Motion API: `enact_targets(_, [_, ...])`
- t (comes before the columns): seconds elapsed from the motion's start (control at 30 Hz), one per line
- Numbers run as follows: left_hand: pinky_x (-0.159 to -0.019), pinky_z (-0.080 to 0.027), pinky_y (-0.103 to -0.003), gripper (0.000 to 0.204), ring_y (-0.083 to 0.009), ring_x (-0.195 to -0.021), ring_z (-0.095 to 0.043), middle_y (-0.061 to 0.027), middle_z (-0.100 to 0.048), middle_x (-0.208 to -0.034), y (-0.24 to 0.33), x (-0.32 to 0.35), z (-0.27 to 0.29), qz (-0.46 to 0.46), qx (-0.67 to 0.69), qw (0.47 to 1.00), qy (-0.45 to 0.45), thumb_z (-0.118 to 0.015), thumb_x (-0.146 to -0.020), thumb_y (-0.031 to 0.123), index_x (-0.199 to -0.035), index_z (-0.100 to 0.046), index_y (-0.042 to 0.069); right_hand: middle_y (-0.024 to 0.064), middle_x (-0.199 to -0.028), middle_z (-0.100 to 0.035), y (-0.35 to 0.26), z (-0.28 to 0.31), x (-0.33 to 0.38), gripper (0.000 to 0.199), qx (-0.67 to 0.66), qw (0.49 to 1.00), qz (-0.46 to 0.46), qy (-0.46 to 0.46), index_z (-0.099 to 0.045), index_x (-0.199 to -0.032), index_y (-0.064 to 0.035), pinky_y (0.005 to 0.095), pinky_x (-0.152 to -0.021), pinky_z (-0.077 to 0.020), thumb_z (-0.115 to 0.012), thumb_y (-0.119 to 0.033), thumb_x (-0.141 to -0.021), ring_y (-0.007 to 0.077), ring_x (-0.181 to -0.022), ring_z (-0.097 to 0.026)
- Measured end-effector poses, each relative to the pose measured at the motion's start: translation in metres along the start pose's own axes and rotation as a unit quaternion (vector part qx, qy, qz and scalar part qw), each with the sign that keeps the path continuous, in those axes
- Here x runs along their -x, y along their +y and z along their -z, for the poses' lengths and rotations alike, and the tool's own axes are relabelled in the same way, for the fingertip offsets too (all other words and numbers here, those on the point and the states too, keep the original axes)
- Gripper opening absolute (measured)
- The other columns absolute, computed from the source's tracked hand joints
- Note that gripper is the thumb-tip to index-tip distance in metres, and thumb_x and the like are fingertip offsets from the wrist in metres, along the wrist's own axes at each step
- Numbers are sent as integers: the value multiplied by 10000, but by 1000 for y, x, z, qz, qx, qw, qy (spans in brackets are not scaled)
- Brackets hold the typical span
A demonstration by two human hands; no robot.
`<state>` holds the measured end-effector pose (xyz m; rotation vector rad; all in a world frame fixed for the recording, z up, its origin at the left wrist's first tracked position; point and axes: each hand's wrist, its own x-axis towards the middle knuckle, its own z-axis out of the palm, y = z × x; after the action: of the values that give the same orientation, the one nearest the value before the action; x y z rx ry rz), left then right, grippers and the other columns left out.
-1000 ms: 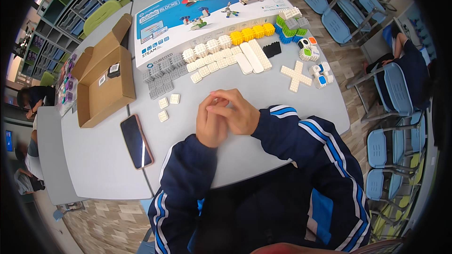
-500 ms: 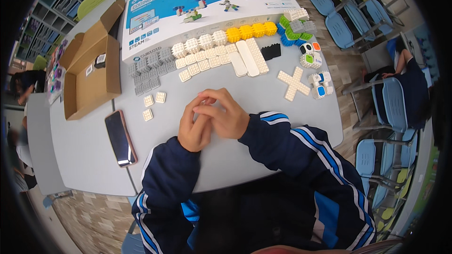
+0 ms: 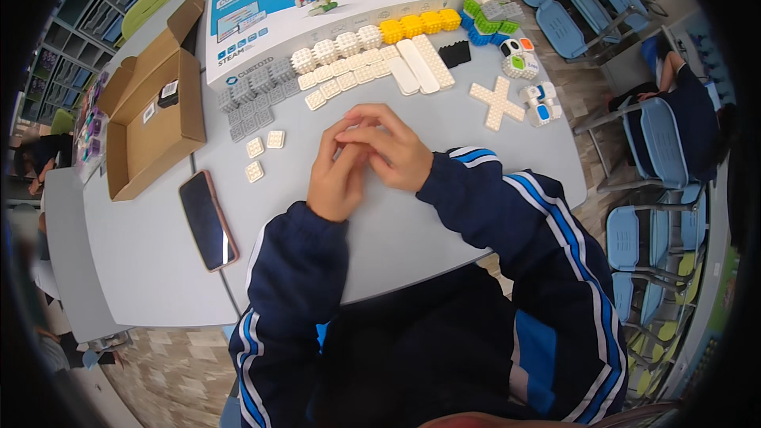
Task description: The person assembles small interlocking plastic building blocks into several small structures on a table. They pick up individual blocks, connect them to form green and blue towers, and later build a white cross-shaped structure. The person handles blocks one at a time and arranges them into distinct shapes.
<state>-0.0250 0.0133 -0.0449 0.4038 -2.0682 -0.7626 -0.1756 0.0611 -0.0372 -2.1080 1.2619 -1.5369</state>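
Note:
My left hand (image 3: 334,177) and my right hand (image 3: 394,150) meet above the grey-white table, fingertips resting against each other. The fingers are loosely bent with gaps between them, and I make out nothing held in either hand; the inner palms are partly hidden. Three small cream studded square plates (image 3: 254,147) lie left of my left hand. Beyond the hands are grey blocks and plates (image 3: 252,115), cream plates (image 3: 342,82), white studded blocks (image 3: 336,50), yellow studded blocks (image 3: 420,26) and long white bars (image 3: 420,65). A cream X-shaped piece (image 3: 498,103) sits to the right.
A large printed box (image 3: 349,4) stands at the back. An open cardboard box (image 3: 154,131) and a phone (image 3: 208,220) are on the left. Green, blue and grey blocks (image 3: 491,17), a black piece (image 3: 455,53) and white modules (image 3: 541,103) sit right. Blue chairs (image 3: 659,141) stand beyond.
The view has shifted slightly, so the table contents sit a little higher. My joined hands have moved slightly forward and to the right, and the fingers still touch.

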Motion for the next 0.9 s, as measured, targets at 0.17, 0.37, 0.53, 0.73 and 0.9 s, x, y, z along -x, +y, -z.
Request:
enact_targets(0.17, [-895,-507,-370,367,-352,-1097,-583,-224,-487,-1281,2,4,5,30,0,999,-25,-519,-734,-210,-1048,-623,-50,116,-1221,-510,5,-1,3,425,-3,1000,8,-6,-634,-1069,-63,337,-833,-499,-573,137,-699,251,-1033,-577])
enact_targets(0.37, [-909,-501,-371,340,-356,-1112,-576,-222,-518,-1241,-1,5,6,47,7,999,-25,-512,-717,-220,-977,-646,-46,131,-1210,-502,7,-4,5,450,1,1000,20,6,-649,-1051,-41,318,-786,-527,-545,196,-682,252,-939,-589])
enact_targets(0.53, [-923,-491,-360,342,-333,-1104,-588,-201,-544,-1199,-1,3,4,38,-7,999,-16,-528,-707,-215,-973,-650,-40,110,-1177,-534,5,-4,5,436,10,1000,10,15,-652,-1037,-55,327,-770,-531,-550,184,-688,239,-909,-597])
enact_targets(0.73, [-887,-490,-331,282,-300,-1053,-600,-161,-579,-1148,0,3,2,31,-21,999,-5,-566,-727,-193,-948,-642,-35,81,-1141,-562,8,-6,6,401,12,1000,3,19,-658,-1033,-75,311,-760,-534,-559,147,-714,233,-875,-617])
enact_targets(0.9, [-792,-535,-305,250,-265,-948,-642,-141,-596,-1125,3,3,2,9,-59,998,-1,-610,-786,-145,-989,-656,-5,79,-1135,-571,10,-5,9,403,28,999,24,22,-664,-1039,-88,318,-745,-533,-569,132,-715,237,-883,-626])
